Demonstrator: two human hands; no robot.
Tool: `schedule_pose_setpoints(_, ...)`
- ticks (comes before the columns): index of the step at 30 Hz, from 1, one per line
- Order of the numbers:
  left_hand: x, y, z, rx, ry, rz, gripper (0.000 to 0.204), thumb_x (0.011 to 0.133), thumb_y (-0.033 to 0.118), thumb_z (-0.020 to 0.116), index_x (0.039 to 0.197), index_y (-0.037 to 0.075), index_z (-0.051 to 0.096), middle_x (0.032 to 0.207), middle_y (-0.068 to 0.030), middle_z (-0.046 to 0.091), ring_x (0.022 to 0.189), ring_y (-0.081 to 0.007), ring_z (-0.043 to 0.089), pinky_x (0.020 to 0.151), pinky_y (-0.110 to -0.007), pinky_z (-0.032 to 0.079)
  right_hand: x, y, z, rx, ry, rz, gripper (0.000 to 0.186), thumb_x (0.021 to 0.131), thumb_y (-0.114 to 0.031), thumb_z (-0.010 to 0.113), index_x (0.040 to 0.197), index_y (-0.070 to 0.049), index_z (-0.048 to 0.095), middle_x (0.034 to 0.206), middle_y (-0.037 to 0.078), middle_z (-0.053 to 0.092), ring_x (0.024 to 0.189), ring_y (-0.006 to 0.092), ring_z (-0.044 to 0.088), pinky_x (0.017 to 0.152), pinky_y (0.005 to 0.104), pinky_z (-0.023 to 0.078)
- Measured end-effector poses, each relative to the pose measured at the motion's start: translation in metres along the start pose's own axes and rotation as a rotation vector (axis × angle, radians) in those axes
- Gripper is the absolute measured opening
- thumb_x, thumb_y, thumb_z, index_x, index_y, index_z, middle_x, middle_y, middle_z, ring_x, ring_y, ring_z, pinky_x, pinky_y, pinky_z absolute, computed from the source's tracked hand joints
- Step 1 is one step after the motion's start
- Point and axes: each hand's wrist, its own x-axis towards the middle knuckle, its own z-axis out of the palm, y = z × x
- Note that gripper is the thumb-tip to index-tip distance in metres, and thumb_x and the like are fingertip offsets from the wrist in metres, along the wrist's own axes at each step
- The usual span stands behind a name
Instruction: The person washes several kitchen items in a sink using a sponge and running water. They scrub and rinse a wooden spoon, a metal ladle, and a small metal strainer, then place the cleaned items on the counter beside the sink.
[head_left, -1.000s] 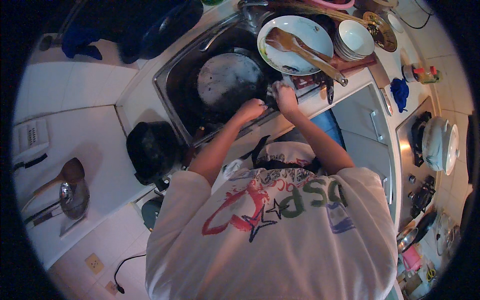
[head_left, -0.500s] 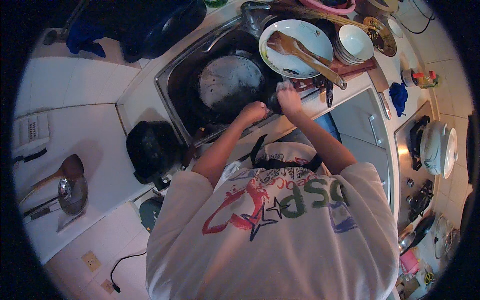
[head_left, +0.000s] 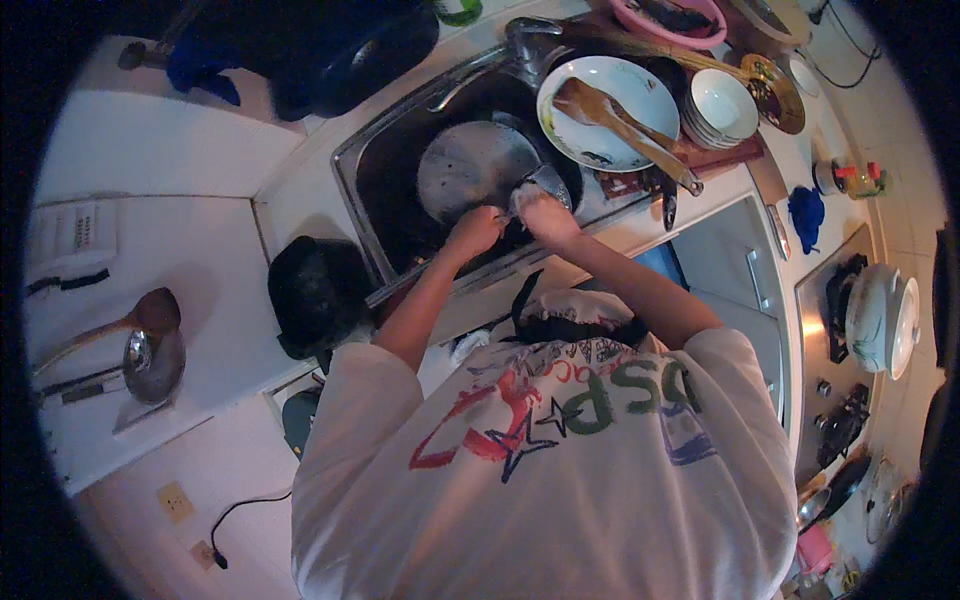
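Loose pale shirt (head_left: 550, 510), bright print

We see wide short sleeves (head_left: 383, 385) ending near the elbows. Across the cloth we make out green letters (head_left: 628, 390), a red brushstroke shape (head_left: 512, 405), two dark-outlined stars (head_left: 522, 441) and a purple patch (head_left: 690, 440). A black band (head_left: 580, 330) crosses beyond them.

We saw a white shirt (head_left: 560, 520) printed with green lettering, red brushwork, dark stars and a purple patch. The sink (head_left: 384, 190) was black within a silver-grey rim, and the disc (head_left: 478, 168) in it was cloudy grey with dark specks. The plate (head_left: 628, 86) was white, with yellow-green and dark marks near its edge; the spatulas (head_left: 590, 104) on it were brown. We noted white bowls (head_left: 722, 105), a pink basin (head_left: 662, 36), a deep blue cloth (head_left: 805, 218) and a whitish casserole (head_left: 870, 318). The desk (head_left: 722, 188) looked creamy white, the pot (head_left: 315, 295) at left black, and the ladle (head_left: 156, 312) reddish brown.
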Motion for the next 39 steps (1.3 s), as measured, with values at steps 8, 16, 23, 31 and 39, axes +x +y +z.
schedule_pose_setpoints(8,-0.033,0.025,-0.028,0.001,0.338,-0.003,0.024,0.090,0.024,0.050,0.094,0.003,0.061,0.088,-0.0224,0.063,0.084,-0.0417,0.060,0.072,-0.046,0.046,0.063,-0.005,-0.014,0.162,0.768,0.086,0.016,0.080,-0.002,0.054,0.095,-0.001,0.049,0.090,0.020,0.050,0.088,0.0378,0.051,0.075,0.0443,0.044)
schedule_pose_setpoints(16,-0.035,0.053,-0.047,0.032,0.558,-0.024,0.024,0.091,0.022,0.048,0.104,0.005,0.059,0.090,-0.0231,0.062,0.087,-0.0428,0.059,0.073,-0.048,0.047,0.099,-0.009,-0.065,0.263,1.100,0.125,0.009,0.081,-0.002,0.055,0.090,0.000,0.052,0.086,0.019,0.054,0.082,0.0385,0.053,0.071,0.0473,0.043)
schedule_pose_setpoints(23,-0.020,0.058,-0.072,0.079,0.674,0.029,0.020,0.088,0.019,0.051,0.099,0.006,0.061,0.083,-0.0233,0.062,0.081,-0.0412,0.060,0.069,-0.049,0.047,0.111,-0.021,-0.097,0.322,0.923,0.032,0.017,0.079,-0.002,0.059,0.094,0.000,0.053,0.089,0.020,0.055,0.086,0.0397,0.054,0.073,0.0446,0.044)
schedule_pose_setpoints(31,-0.005,0.063,-0.081,0.077,0.767,0.102,0.020,0.090,0.022,0.050,0.099,0.008,0.061,0.079,-0.0202,0.063,0.074,-0.0401,0.061,0.065,-0.049,0.046,0.123,-0.008,-0.109,0.236,0.908,-0.002,0.011,0.083,-0.004,0.057,0.091,0.001,0.051,0.087,0.019,0.052,0.083,0.0393,0.052,0.071,0.0456,0.043)
schedule_pose_setpoints(39,-0.002,0.075,-0.093,0.045,0.757,0.090,0.021,0.090,0.022,0.050,0.102,0.008,0.061,0.081,-0.0191,0.064,0.077,-0.0388,0.062,0.068,-0.048,0.047,0.139,-0.002,-0.139,0.194,1.172,0.052,0.013,0.081,-0.005,0.060,0.089,0.000,0.051,0.086,0.019,0.053,0.081,0.0388,0.052,0.070,0.0444,0.044)
